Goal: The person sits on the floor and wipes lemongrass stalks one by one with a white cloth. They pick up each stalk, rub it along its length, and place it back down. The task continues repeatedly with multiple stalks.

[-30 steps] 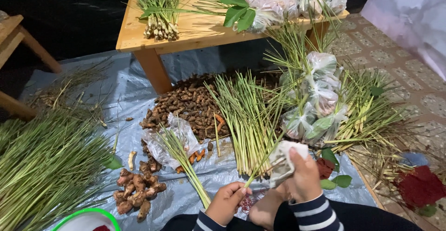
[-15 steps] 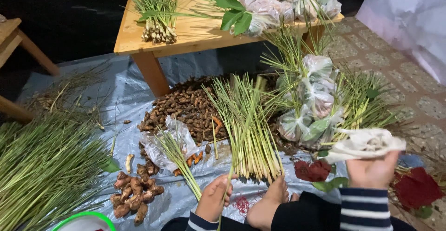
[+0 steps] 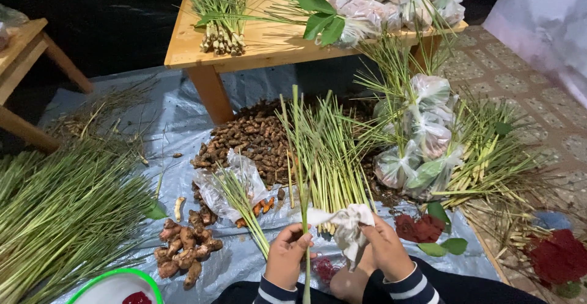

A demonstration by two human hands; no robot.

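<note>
The green-rimmed bowl (image 3: 113, 285) is cut off by the bottom edge.

Overhead artificial light, warm on the wooden table (image 3: 269, 38) at 12 o'clock, glare on plastic sheet (image 3: 183, 126) centre-left, black falloff at 10 o'clock, mild wide-angle stretch at edges, focus sharp.

The right hand (image 3: 386, 249), which half a second ago held the thin plastic bag (image 3: 345, 223) out to the right, has brought it back to the middle. The left hand (image 3: 287, 256) has risen to grip its other end beside a lemongrass stalk (image 3: 304, 175).
</note>
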